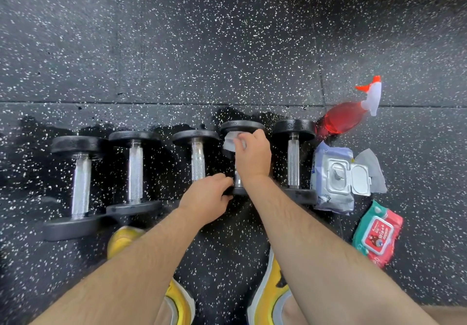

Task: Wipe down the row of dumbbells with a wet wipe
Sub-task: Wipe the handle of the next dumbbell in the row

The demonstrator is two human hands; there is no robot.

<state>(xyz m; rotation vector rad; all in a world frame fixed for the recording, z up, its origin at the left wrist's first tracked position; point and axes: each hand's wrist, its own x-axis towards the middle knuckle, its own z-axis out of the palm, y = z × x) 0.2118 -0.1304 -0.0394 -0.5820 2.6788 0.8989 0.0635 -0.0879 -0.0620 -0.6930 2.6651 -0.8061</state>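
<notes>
A: What's lying on the right of the floor point(202, 46)?
B: A red spray bottle point(341, 118) on its side, white trigger head at the far end. Nearer, a pale purple wipes pack point(331, 198), its lid point(360, 179) flipped open over a grey sheet point(372, 168), then a red-and-teal pack point(376, 233)
A: And lower down?
B: Yellow shoes point(269, 294) on black speckled rubber, wet in patches

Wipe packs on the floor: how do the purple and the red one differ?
The purple pack has its lid open; the red pack has its lid shut. The purple pack lies beside the rightmost dumbbell; the red pack lies apart from it. Both lie on the floor.
</notes>
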